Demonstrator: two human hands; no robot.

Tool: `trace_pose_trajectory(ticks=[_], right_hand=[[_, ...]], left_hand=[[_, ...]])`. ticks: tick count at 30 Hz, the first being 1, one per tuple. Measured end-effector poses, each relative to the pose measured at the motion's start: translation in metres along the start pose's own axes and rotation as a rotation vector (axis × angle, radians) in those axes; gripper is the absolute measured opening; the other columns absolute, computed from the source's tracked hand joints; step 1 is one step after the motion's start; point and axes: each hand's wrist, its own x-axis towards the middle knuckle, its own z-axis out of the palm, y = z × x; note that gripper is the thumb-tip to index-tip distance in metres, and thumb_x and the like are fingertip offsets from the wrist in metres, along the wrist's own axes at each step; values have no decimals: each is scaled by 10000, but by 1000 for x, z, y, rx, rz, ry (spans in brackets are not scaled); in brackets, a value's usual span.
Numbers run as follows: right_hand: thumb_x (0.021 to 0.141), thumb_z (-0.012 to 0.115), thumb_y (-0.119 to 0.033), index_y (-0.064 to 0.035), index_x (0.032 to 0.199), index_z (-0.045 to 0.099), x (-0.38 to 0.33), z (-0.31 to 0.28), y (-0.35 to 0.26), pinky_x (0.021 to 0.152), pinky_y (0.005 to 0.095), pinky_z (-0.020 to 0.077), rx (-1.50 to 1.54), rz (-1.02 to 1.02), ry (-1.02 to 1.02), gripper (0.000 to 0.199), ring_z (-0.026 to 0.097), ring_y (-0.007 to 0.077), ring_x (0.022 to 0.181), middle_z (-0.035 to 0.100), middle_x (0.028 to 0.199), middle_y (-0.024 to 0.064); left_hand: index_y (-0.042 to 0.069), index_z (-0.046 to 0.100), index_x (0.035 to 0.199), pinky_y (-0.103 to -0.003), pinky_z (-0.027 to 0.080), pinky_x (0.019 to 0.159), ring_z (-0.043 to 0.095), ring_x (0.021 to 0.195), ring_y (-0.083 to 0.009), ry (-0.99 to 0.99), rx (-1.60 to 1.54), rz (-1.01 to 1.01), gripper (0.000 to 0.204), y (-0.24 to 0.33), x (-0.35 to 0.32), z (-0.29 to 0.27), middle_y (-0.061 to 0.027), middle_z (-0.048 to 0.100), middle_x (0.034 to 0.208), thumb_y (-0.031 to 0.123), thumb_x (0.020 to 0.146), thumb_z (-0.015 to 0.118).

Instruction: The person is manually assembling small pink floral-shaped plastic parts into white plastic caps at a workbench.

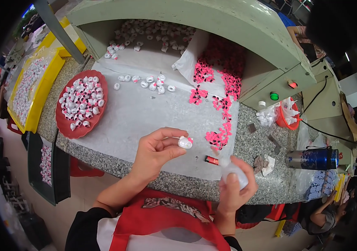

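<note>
My left hand (151, 152) pinches a small white figurine head (185, 142) with a pink bow, between thumb and fingertips above the papered bench. My right hand (245, 184) is wrapped round a translucent white squeeze bottle (233, 175), its narrow top pointing up and away from me. The bottle is apart from the head. A trail of small pink and black pieces (218, 138) lies on the white paper (145, 119) beyond the bottle. Close to the bottle's tip rests a short red and black tube (212, 160). More white heads (150, 79) stand farther back on the paper.
To the left sits a red scalloped plate (63, 125) heaped with white heads. Beyond it are a yellow tray (40, 102) and a dark bin (61, 184). A pale green metal hood (178, 10) spans the back. A blue tumbler (312, 159) and an orange basket (289, 121) stand right.
</note>
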Motion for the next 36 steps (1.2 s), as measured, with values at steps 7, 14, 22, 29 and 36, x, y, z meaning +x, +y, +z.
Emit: trace_pose_trajectory(ticks=[7,14,22,29,36], right_hand=[[684,630,-119,5,913,568,32,4,102,574,271,461,-8,505,-158,267,581,175,655,587,731,77],[651,674,-199,-68,767,643,49,32,108,630,370,469,-870,129,-375,178,593,310,718,611,780,133],[657,664,-175,-46,794,644,44,38,104,673,357,471,-724,141,-368,189,604,286,743,620,847,135],[661,642,-135,-39,846,632,58,42,106,623,337,475,-878,50,-493,209,607,246,677,622,754,124],[697,616,-50,-9,916,627,59,21,76,533,219,450,-37,632,-382,223,551,84,592,621,699,59]], left_hand=[[-32,526,1031,-242,465,780,569,920,-156,-43,73,16,319,-6,2,1,-108,585,983,-110,725,573],[-36,507,1071,-248,473,760,595,860,-160,29,41,-43,352,-5,-5,-10,-105,605,935,-81,730,584],[-45,499,1095,-260,480,732,605,834,-173,4,27,-51,359,-6,-5,-8,-113,612,906,-48,746,582],[-40,505,1091,-266,485,722,611,829,-196,31,20,-15,350,-5,-10,-10,-121,614,908,-49,749,577],[-41,510,1077,-259,481,749,592,883,-176,-2,23,-22,343,-10,-7,-7,-117,596,952,-87,743,570]])
